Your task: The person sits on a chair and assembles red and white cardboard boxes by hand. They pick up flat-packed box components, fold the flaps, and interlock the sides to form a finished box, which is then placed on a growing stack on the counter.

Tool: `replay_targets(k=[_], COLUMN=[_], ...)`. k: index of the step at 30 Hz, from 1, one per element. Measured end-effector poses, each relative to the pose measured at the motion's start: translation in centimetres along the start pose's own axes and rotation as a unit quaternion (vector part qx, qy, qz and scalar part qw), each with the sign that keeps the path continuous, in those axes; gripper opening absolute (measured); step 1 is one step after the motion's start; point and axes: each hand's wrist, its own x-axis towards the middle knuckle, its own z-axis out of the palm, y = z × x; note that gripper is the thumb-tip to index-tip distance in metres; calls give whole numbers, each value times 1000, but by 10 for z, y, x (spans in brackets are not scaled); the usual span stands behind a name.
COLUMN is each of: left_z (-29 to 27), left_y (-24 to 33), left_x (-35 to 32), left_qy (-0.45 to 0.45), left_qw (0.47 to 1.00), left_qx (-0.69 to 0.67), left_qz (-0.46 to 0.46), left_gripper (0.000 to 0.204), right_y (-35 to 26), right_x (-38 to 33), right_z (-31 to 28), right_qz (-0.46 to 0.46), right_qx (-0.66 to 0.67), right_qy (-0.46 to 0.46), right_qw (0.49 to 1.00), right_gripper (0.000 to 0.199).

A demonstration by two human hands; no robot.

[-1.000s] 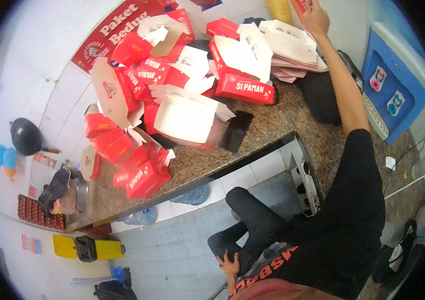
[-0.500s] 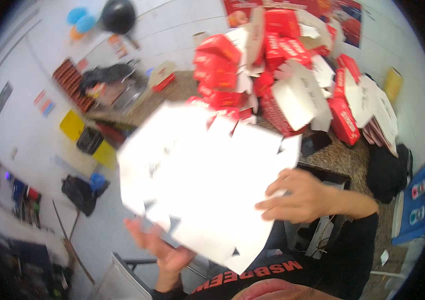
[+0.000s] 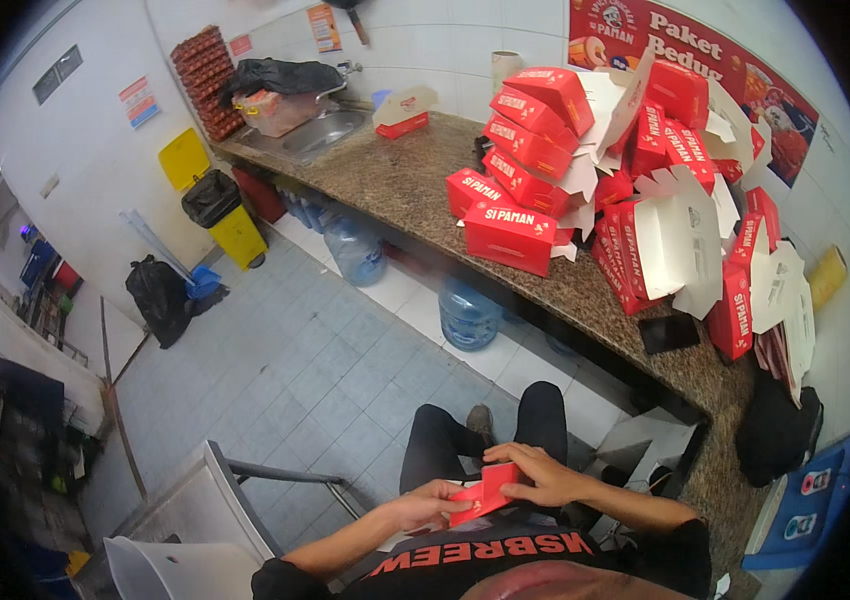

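A partly folded red cardboard food box (image 3: 495,486) is held low over my lap, close to my body. My left hand (image 3: 431,505) grips its left end with the fingers closed on the card. On the other side my right hand (image 3: 537,474) holds the upright red flap between thumb and fingers. Part of the box is hidden by my hands. Up on the granite counter (image 3: 400,175), a big pile of folded red boxes (image 3: 530,130) with white insides lies stacked and heaped, some with lids standing open.
A dark phone (image 3: 669,334) and a black cloth bag (image 3: 780,425) lie at the counter's right. Blue water jugs (image 3: 469,315) stand beneath it. At the lower left are a metal-framed table (image 3: 213,480) and a white bin (image 3: 180,565). Further off stands a yellow bin (image 3: 230,225).
The large white unfolded sheet held up before me has come down to my lap and shows its red side, partly folded. Both hands have lowered, and the view has shifted.
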Motion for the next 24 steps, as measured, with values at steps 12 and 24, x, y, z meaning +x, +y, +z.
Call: replay_targets(k=[12,24], left_z=[30,91], left_y=[16,104], left_x=[8,-70], left_qy=[31,545], left_qw=[996,457], left_qx=[-81,585], left_qz=[17,389], left_gripper=[41,38], right_y=[28,11], right_x=[-4,47], right_z=[18,-9], right_qz=[149,113], right_qx=[-46,9], right_qy=[-20,266], right_qw=[988,957], right_gripper=[32,29])
